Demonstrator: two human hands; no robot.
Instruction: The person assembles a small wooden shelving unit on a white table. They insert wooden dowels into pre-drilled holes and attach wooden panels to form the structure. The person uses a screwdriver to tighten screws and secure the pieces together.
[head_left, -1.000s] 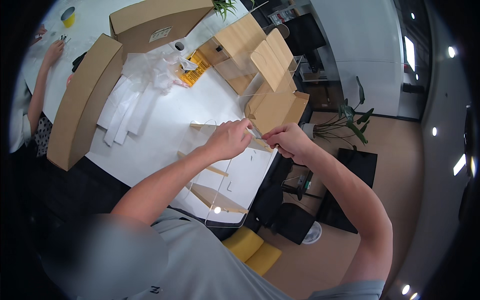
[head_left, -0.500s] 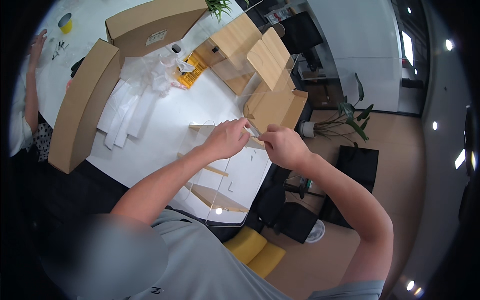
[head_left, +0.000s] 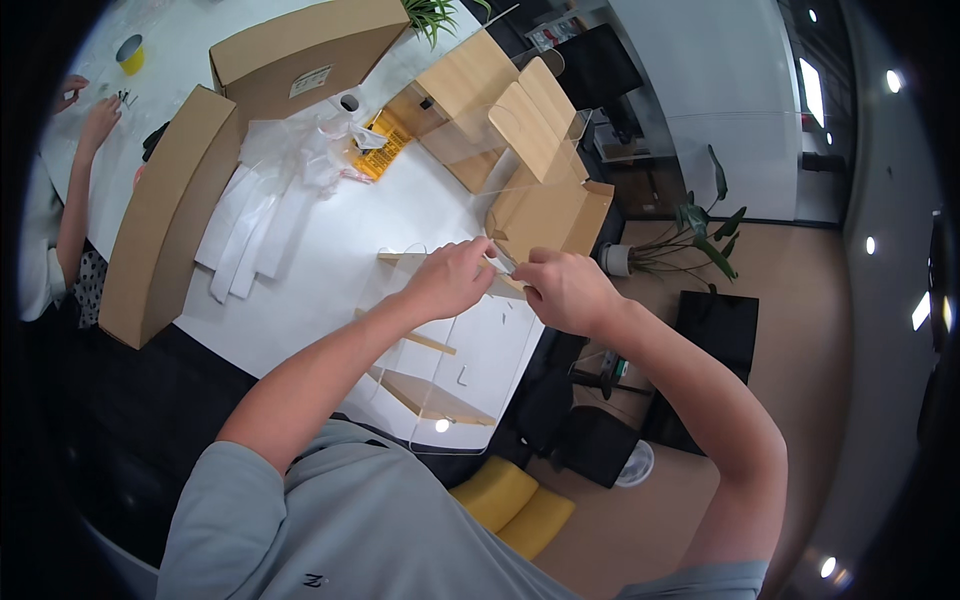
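My left hand (head_left: 455,277) and my right hand (head_left: 567,290) meet over the table with fingers pinched. Between the fingertips is a small whitish piece (head_left: 500,262), too small to name. Below the hands stands a partly assembled unit of clear panels with pale wooden boards (head_left: 418,393). Its upper edge is partly hidden by my hands and left forearm. An L-shaped hex key (head_left: 462,376) lies on the white table, seen through or beside the clear panel. Some tiny pieces (head_left: 505,307) lie near my right hand.
Beyond stands another wood-and-clear-panel unit (head_left: 470,80), next to an open cardboard box (head_left: 545,215). Left are white packing sheets (head_left: 245,225), a yellow bag (head_left: 385,150) and long cardboard boxes (head_left: 170,220). Another person's hand (head_left: 100,122) is near screws and a yellow cup (head_left: 131,56).
My hands stay nearly in place, still pinched together. At the far left, the other person's arm has moved in toward the screws, and a second hand shows there.
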